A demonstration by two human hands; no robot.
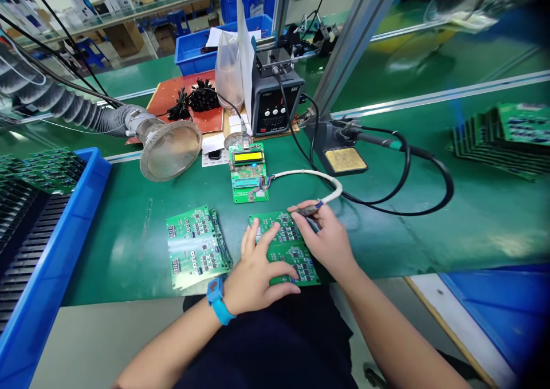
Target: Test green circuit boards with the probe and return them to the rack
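Note:
A green circuit board lies flat on the bench in front of me. My left hand rests on its left part with fingers spread, hiding some of it. My right hand pinches a grey handheld probe at the board's upper right corner; its tip is too small to make out. From the probe a white-sleeved cable curves to a small green device with a lit yellow display and a blue socket. Left of my left hand sits a short stack of similar circuit boards.
A soldering station stands at the back, beside an iron in its holder with black cable loops. A fume hose nozzle hangs at left. A blue bin holds boards at far left; more boards stand at right.

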